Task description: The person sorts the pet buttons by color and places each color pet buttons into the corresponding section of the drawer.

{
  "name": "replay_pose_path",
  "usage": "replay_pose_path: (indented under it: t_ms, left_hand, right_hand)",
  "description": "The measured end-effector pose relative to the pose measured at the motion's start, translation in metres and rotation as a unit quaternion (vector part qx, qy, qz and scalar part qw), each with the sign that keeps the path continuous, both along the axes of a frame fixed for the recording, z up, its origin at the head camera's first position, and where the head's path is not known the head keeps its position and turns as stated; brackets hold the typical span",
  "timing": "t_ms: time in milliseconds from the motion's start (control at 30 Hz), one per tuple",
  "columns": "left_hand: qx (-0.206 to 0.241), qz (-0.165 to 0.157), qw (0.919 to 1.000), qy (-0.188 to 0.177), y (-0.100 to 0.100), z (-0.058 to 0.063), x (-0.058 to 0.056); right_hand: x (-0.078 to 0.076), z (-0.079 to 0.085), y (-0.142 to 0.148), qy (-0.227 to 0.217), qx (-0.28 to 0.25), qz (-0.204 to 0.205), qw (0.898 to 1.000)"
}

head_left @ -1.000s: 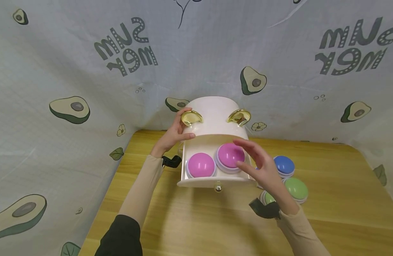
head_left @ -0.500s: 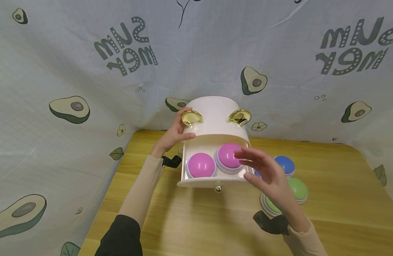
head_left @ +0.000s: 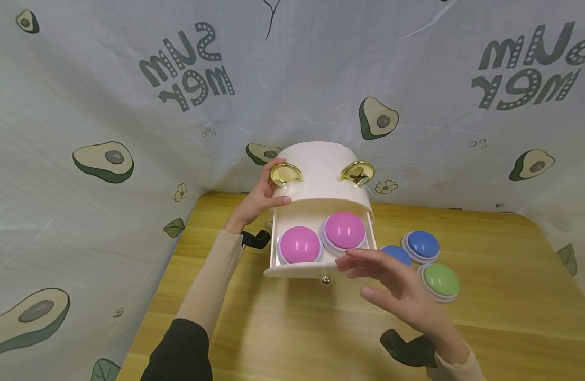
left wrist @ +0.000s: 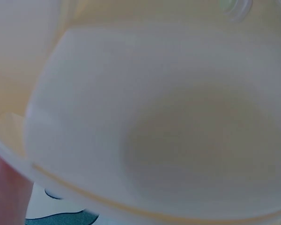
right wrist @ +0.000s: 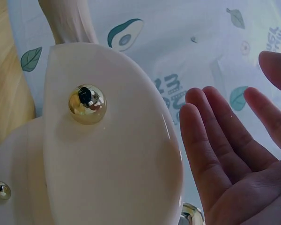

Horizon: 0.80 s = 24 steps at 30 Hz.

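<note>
A white drawer box [head_left: 316,164] with two gold ear-like pieces stands at the table's back, its upper drawer [head_left: 297,271] pulled out. Thumb on the front edge and fingers behind, my left hand [head_left: 259,203] grips the box's left side. Inside the drawer lie two pink domed buttons with pale bases, a left one [head_left: 300,245] and a right one [head_left: 345,230]. My right hand [head_left: 404,293] hovers at the drawer's front right corner, fingers extended and holding nothing. The right wrist view shows the drawer front's gold knob [right wrist: 87,104] beside that hand. Pale box surface fills most of the left wrist view.
Right of the box, two blue domed buttons, a rear one [head_left: 423,244] and a partly hidden one [head_left: 396,255], lie on the wooden table [head_left: 506,275] with a green one [head_left: 441,280]. A printed curtain [head_left: 311,79] hangs behind. A lower gold knob [right wrist: 3,190] shows in the right wrist view.
My right hand has drawn back from the right pink button, toward me and to the right, uncovering that button. The left hand, the box and the drawer have not visibly moved.
</note>
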State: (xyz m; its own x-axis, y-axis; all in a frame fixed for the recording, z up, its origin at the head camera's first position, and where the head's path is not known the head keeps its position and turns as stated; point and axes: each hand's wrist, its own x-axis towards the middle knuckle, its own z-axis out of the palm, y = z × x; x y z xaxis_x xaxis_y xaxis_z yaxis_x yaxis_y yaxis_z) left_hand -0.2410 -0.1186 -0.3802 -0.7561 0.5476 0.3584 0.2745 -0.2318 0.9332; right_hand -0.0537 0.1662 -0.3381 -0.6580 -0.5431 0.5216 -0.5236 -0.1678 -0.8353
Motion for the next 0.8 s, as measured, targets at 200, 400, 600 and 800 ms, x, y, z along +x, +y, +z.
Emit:
replay_pose_path:
  t_ms: [200, 400, 600, 800]
  left_hand:
    - [0.001, -0.001, 1.0000, 0.004, 0.000, 0.001, 0.000]
    - [0.002, -0.001, 1.0000, 0.003, 0.000, 0.001, 0.000]
    - [0.005, -0.001, 1.0000, 0.006, 0.000, 0.001, 0.000]
    - [0.006, -0.001, 1.0000, 0.006, 0.000, 0.001, 0.000]
  right_hand:
    - [0.006, -0.008, 0.001, 0.002, 0.039, 0.029, 0.999]
    - [0.006, -0.018, 0.000, 0.012, 0.040, 0.065, 0.997]
    - [0.007, -0.028, -0.003, -0.002, 0.056, 0.070, 0.996]
    - [0.010, -0.039, -0.005, -0.033, 0.082, 0.068, 0.994]
